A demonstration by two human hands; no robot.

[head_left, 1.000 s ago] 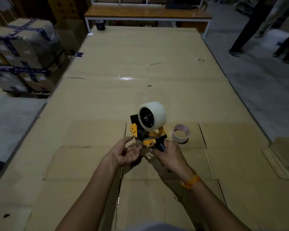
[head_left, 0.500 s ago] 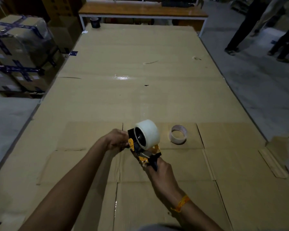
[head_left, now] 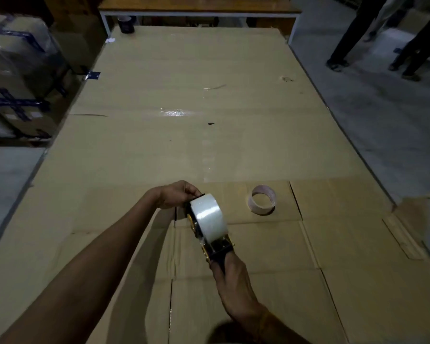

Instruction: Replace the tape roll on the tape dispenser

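Over cardboard [head_left: 233, 145], two hands' fingers clamp one tape dispenser [head_left: 215, 247]: left hand [head_left: 176, 194], right hand [head_left: 233, 281]

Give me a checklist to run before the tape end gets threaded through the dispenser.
1. New roll seated on the dispenser: ok, it sits on the hub, though the hub side is turned away.
2. Right hand firm on the handle: ok, fingers wrapped round it.
3. Left hand at the front end: ok, it touches the dispenser's far tip beside the roll.
4. Tape end found and peeled: cannot tell, no loose end shows.
5. Tape path through roller and blade: cannot tell, hidden behind the roll.
6. Old core out of the way: ok, it lies on the cardboard, apart from both hands.
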